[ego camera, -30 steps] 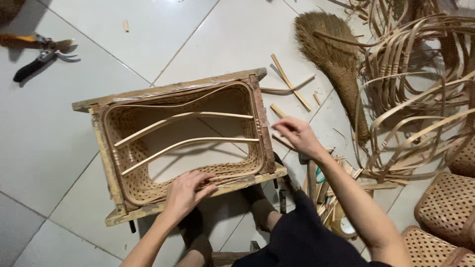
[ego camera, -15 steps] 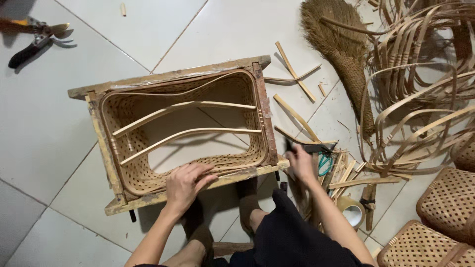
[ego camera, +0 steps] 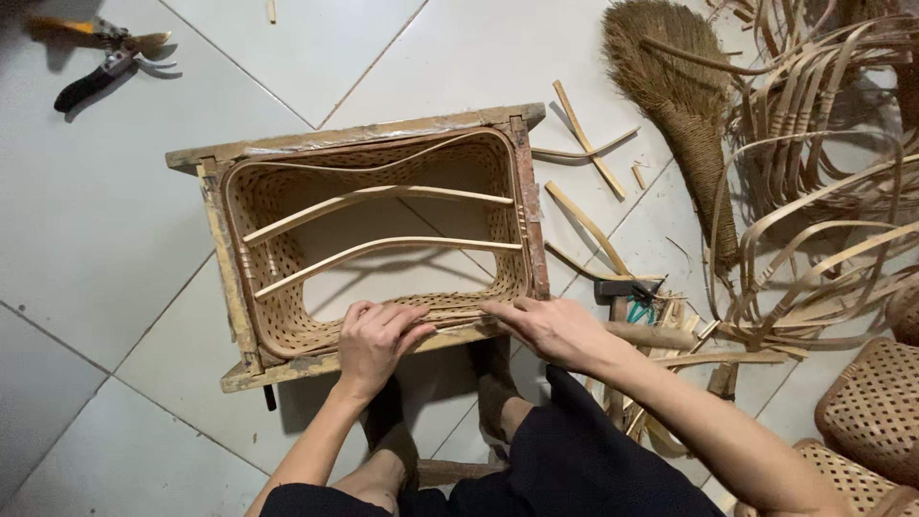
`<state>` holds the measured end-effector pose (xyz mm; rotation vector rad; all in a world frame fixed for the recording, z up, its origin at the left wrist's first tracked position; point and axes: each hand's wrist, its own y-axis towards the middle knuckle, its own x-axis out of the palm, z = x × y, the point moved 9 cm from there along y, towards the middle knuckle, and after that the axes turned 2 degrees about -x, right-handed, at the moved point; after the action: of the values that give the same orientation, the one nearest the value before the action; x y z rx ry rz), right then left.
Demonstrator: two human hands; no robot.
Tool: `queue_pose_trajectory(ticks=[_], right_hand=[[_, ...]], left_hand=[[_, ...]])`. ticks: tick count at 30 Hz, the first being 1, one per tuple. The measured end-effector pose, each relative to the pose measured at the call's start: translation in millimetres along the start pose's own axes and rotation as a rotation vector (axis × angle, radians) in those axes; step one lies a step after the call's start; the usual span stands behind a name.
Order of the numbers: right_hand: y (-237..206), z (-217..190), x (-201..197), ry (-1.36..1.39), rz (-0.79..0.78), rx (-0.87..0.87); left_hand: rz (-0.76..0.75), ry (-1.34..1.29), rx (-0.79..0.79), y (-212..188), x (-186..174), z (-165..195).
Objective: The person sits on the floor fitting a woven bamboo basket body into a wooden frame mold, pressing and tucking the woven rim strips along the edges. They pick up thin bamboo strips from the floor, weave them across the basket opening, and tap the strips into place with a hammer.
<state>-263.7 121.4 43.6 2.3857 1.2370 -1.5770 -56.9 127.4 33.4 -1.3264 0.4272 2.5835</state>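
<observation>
Both hands are working at the near edge of the woven basket (ego camera: 287,330), which is sitting inside a rectangular wooden frame (ego camera: 354,134) on the tiled floor (ego camera: 115,239). The left hand (ego camera: 375,335) is lying flat on the basket's near rim, fingers spread a little and pressing down, gripping nothing. The right hand (ego camera: 555,330) is coming in just beside it from the right, fingers stretched out along the same rim, fingertips touching the cane and nearly meeting the left hand; it is not clamping anything either. So the basket is lying directly under and ahead of both hands, its open middle stretching away from the person. 2 curved cane strips (ego camera: 383,249) are spanning the opening from side to side. A hammer (ego camera: 632,287) is lying on the floor just right of the right hand, among loose cane offcuts. Farther right, a straw broom (ego camera: 680,105) and a tangle of cane loops (ego camera: 823,191) are lying well apart from the hands. Pruning shears (ego camera: 105,62) are lying at far upper left.
</observation>
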Motion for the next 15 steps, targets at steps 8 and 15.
queue_pose_trajectory(ticks=[8, 15], right_hand=[[14, 5, 18, -0.136, -0.254, 0.042], [22, 7, 19, -0.117, -0.195, -0.039]], left_hand=[[0.048, -0.002, 0.024, 0, -2, -1], [0.056, 0.005, 0.030, -2, 0, -2]])
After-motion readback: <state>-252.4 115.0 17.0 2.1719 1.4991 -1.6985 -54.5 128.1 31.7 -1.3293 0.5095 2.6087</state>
